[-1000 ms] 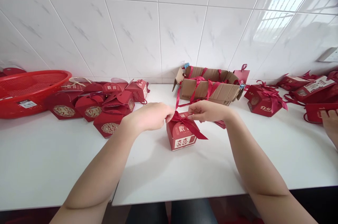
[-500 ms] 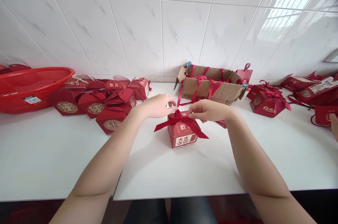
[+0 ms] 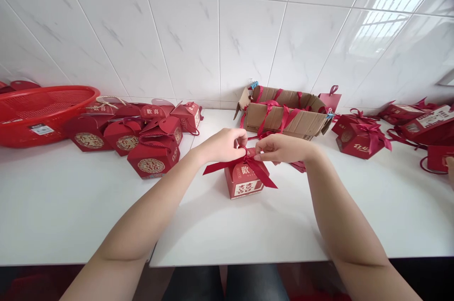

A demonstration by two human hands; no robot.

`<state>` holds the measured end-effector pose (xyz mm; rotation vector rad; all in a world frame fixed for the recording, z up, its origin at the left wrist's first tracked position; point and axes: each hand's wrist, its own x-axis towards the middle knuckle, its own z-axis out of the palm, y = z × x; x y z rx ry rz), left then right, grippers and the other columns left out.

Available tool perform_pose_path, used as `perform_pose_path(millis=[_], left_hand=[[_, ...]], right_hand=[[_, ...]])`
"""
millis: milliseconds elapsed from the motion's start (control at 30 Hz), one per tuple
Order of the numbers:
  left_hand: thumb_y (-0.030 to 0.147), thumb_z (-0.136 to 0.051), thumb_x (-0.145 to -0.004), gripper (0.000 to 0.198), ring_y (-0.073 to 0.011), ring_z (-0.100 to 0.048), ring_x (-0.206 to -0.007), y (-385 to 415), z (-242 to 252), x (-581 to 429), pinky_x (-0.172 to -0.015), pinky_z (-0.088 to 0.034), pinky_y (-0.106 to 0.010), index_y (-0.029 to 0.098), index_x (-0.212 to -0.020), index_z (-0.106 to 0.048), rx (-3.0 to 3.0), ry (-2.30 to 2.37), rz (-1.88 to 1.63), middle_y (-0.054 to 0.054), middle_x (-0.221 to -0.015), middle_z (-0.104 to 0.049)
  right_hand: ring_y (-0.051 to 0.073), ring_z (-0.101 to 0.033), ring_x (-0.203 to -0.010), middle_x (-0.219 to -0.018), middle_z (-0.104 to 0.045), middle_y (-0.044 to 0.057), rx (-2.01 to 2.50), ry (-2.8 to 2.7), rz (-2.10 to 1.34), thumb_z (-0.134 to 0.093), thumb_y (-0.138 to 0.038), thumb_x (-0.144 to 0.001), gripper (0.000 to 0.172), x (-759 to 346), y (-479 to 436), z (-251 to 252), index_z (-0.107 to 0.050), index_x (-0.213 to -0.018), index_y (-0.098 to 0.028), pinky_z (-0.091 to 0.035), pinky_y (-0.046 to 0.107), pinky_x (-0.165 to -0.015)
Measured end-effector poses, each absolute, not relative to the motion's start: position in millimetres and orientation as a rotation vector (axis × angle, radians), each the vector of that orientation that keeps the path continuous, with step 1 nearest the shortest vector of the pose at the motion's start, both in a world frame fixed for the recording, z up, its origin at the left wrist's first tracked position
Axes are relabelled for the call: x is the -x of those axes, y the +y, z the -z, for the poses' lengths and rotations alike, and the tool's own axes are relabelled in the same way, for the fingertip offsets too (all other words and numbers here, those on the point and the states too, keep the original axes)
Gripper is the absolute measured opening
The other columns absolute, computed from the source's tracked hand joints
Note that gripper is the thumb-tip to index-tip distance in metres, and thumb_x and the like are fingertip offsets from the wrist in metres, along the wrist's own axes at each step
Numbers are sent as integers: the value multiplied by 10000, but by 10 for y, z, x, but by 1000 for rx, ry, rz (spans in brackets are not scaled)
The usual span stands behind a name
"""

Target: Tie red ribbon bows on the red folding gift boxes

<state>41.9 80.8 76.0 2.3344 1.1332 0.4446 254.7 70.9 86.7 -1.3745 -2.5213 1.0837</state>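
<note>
A small red gift box (image 3: 244, 182) with white and gold lettering stands upright on the white table in front of me. Red ribbon (image 3: 258, 172) is tied over its top, its two tails spreading left and right. My left hand (image 3: 227, 145) is closed on the ribbon at the knot, thumb and fingers pinched together. From the other side my right hand (image 3: 278, 148) pinches the ribbon just right of the knot. The fingers partly cover the knot and the box's top.
Several red gift boxes (image 3: 153, 161) stand at the left beside a red plastic basket (image 3: 53, 114). Behind my hands is a cardboard box (image 3: 283, 119) draped with ribbons. More ribboned boxes (image 3: 362, 141) lie at the right, where another person's hand (image 3: 450, 168) shows at the edge.
My left hand has moved slightly right and down, closing onto the ribbon at the knot. My right hand stays nearly in place. The ribbon tails have shifted a little left.
</note>
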Motion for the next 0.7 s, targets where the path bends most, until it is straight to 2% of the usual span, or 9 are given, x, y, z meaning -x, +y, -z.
perform_pose_path(millis=[133, 267, 433, 567, 700], left_hand=[[185, -507, -700, 112, -140, -497, -731, 840, -750, -405, -611, -403, -252, 204, -804, -470, -2267, 1022, -471, 3, -826, -553], [170, -517, -702, 225, -131, -515, -753, 868, -764, -398, -641, -418, -250, 202, -921, -478, -2049, 913, -371, -10, -896, -564], [198, -561, -726, 250, -107, -490, -641, 882, -815, -362, -623, -395, -255, 200, -965, -486, -1970, 941, -306, 14, -799, -574], [344, -627, -755, 294, -119, -498, -635, 885, -845, -328, -620, -393, -261, 205, -989, -516, -1970, 899, -202, 22, -723, -558], [504, -617, -766, 363, -137, -520, -689, 887, -826, -348, -654, -408, -269, 189, -937, -561, -1970, 981, -249, -1, -722, -564]], right_hand=[[115, -511, -591, -681, -513, -8, 1333, -2470, -1107, -504, -516, -832, 334, -2544, 695, -872, -536, -744, -195, -387, 241, -556], [113, -512, -605, -715, -520, -5, 1256, -2454, -1211, -540, -477, -822, 283, -2548, 715, -861, -569, -820, -195, -417, 242, -581], [92, -463, -575, -713, -494, -12, 1211, -2430, -1322, -571, -430, -817, 246, -2570, 758, -839, -576, -856, -187, -412, 225, -555], [74, -442, -539, -663, -454, -31, 1155, -2446, -1407, -571, -443, -829, 270, -2588, 801, -796, -542, -784, -178, -379, 207, -520], [61, -414, -514, -649, -433, -44, 1010, -2402, -1470, -583, -446, -831, 275, -2572, 877, -707, -567, -815, -172, -376, 201, -497]])
